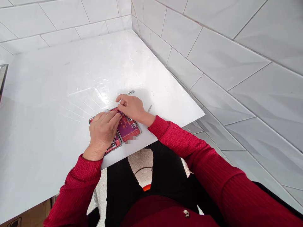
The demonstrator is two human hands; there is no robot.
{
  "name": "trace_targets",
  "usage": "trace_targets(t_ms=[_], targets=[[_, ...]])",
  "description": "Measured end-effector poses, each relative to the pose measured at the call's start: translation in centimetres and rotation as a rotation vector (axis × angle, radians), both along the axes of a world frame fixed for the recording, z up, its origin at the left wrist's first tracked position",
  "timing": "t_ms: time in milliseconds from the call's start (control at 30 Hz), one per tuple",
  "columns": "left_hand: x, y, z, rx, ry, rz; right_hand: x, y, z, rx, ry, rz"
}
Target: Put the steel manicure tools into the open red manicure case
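An open manicure case (129,133) lies at the table's front edge, red-rimmed with a purple lining and small metal tools in it. My left hand (104,127) covers most of its left half, fingers pressed together and bent onto the middle of the case. Over the top of the right half is my right hand (132,107), its thumb and forefinger curled close together. Whatever lies between those fingers is too small to name. Just beyond the right hand rests a slim metal tool (130,92). A pointed metal tool (149,108) shows beside the right wrist.
The white table (47,132) runs back to tiled walls, with the right wall (213,72) slanting close by. A dark-edged object (3,77) stands at the far left. My legs (163,176) are below the front edge, and a cardboard box (33,212) is under the table.
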State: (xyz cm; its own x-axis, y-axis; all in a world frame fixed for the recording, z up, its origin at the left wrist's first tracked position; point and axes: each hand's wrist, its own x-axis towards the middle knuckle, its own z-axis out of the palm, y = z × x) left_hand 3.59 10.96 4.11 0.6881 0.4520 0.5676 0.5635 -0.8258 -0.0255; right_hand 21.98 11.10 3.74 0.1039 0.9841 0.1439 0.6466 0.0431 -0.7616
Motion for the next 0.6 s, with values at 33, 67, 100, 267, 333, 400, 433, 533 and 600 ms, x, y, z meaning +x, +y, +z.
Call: trace_targets(t_ms=[33,67,100,267,333,400,433,533,600], targets=[[0.03,0.06,0.04,0.02,-0.012,-0.012,0.05,-0.08,-0.04,-0.012,0.0,0.014],[0.05,0.13,0.08,0.032,-0.019,-0.025,0.09,-0.18,-0.08,-0.018,-0.002,0.026],[0.06,0.2,0.12,0.036,-0.021,-0.036,0.1,-0.29,-0.13,-0.019,-0.005,0.035],[0.12,0.63,-0.06,0.024,-0.019,-0.052,0.14,-0.71,-0.37,0.047,-0.034,0.048],[0.14,0.79,-0.32,0.013,-0.021,-0.035,0.21,-0.75,-0.42,0.08,-0.084,0.047],[0.1,0.91,-0.5,-0.007,-0.02,0.006,0.27,-0.74,-0.44,0.09,-0.147,0.043],[0.05,0.96,-0.52,-0.019,-0.018,0.031,0.29,-0.74,-0.43,0.082,-0.176,0.041],[-0.27,1.0,-0.27,-0.061,-0.017,0.11,0.28,-0.78,-0.35,0.04,-0.226,0.04],[-0.62,0.96,0.03,-0.086,-0.023,0.154,0.25,-0.82,-0.28,0.022,-0.233,0.042]])
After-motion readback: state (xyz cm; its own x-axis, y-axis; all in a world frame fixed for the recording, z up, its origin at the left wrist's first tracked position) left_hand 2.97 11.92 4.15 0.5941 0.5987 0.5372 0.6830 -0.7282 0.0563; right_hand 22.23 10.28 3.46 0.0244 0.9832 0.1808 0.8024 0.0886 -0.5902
